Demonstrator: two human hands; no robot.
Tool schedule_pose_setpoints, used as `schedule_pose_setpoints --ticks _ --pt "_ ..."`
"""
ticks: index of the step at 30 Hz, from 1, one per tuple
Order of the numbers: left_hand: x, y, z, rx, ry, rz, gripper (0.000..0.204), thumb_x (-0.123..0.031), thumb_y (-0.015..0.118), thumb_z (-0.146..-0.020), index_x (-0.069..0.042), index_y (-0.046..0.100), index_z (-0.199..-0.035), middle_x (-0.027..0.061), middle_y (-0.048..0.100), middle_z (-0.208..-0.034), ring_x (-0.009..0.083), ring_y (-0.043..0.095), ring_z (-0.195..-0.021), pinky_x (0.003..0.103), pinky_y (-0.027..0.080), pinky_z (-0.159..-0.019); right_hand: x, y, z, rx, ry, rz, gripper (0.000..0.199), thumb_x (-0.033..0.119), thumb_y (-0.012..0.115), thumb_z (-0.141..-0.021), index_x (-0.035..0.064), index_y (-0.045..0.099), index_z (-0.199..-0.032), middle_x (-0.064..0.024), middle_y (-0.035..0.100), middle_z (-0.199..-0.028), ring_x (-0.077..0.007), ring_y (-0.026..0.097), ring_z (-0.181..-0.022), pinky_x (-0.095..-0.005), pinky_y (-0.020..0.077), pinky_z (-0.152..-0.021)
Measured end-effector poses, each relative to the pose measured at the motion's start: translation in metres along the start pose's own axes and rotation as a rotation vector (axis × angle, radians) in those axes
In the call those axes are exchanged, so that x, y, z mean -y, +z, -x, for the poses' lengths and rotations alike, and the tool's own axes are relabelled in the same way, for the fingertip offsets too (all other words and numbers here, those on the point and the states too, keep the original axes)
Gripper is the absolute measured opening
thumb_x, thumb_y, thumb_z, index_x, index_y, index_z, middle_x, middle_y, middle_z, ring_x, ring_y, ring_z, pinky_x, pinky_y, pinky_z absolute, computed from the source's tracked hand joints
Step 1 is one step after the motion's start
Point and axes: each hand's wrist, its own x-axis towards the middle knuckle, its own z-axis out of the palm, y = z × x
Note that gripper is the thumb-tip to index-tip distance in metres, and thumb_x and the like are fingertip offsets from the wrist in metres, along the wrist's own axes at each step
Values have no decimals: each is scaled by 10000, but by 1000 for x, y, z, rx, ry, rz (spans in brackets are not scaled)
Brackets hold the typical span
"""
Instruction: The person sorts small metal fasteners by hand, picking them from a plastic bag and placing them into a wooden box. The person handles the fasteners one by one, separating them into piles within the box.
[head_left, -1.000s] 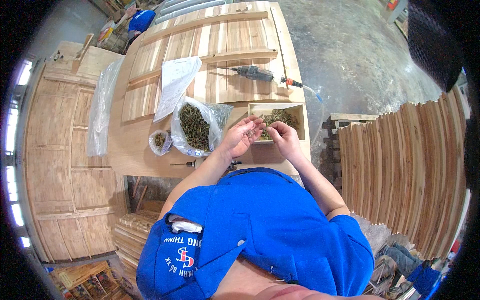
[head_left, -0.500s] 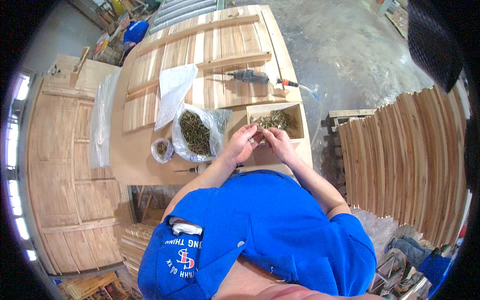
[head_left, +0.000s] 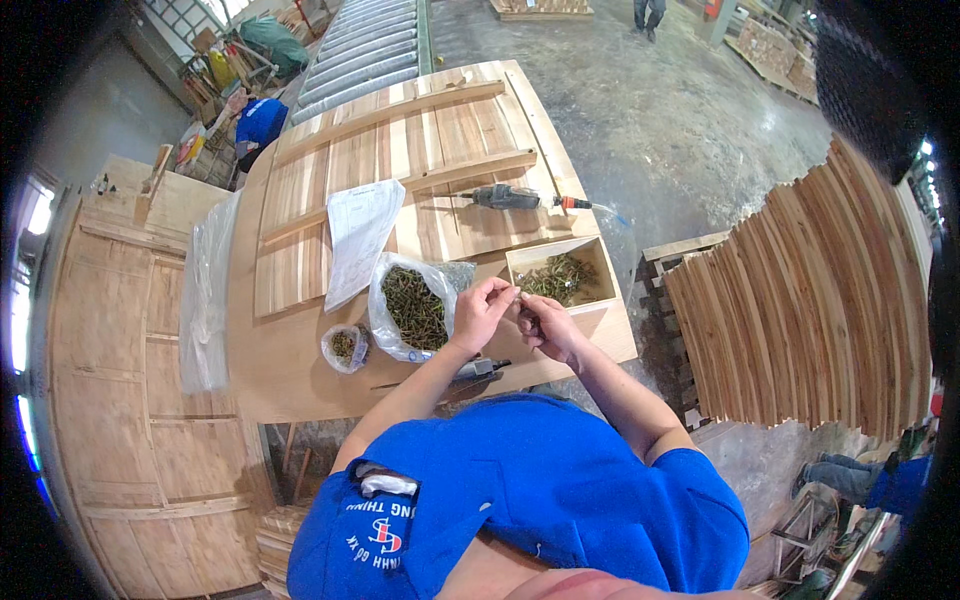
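Note:
Both hands meet over the near left corner of a shallow wooden box (head_left: 606, 297) that holds loose brass-coloured screws (head_left: 560, 276). My left hand (head_left: 482, 316) has its thumb and fingertips pinched together; whatever lies between them is too small to make out. Curled beside it, my right hand (head_left: 548, 330) almost touches the left fingertips, and its contents are hidden too. Left of my hands stands an open clear plastic bag (head_left: 385, 330) full of dark screws (head_left: 415, 305). Next to that is a smaller plastic bag (head_left: 345, 349) of screws.
A slatted wooden panel (head_left: 400, 130) with two battens covers the far worktable. On it lie a power screwdriver (head_left: 508, 197) with a hose and a paper sheet (head_left: 362, 240). Another driver (head_left: 478, 370) rests near my left forearm. Stacked boards (head_left: 800, 300) stand right; a roller conveyor (head_left: 360, 50) runs behind.
My view has tilted up, so the table sits lower in it. The left hand, earlier turned partly palm up, now pinches with its back showing. The right hand has curled inward.

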Motion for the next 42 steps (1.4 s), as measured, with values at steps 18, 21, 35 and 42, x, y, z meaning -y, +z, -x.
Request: schedule_pose_setpoints --ticks 18,21,35,42 --pt "9 24 -44 99 -1 -287 302 -349 653 -773 -51 613 -740 74 584 -607 174 544 -541 313 413 -509 3 -52 34 -133 -111 -352 277 86 465 -865 12 465 -1133 -23 526 -746 -86 464 -572 -186 329 -414" --pt "19 34 -54 175 -35 -438 330 -391 642 -764 -62 620 -746 90 608 -648 229 584 -585 349 435 -540 14 -60 45 -47 -83 -226 256 103 452 -880 8 489 -1114 -11 509 -740 -80 436 -568 -189 302 -423" --pt "59 20 -42 144 -675 977 214 17 437 -867 32 532 -1058 130 592 -1030 194 595 -955 261 509 -787 62 -83 25 -56 -84 12 186 101 409 -897 58 443 -1075 -111 612 -832 -115 509 -549 -189 314 -393" --pt "65 23 -25 60 -696 1157 198 -40 451 -900 -19 512 -1088 127 596 -1045 213 603 -962 276 529 -763 70 -76 -4 -69 -48 48 136 113 502 -874 52 527 -993 -22 561 -740 -57 458 -529 -163 306 -407"
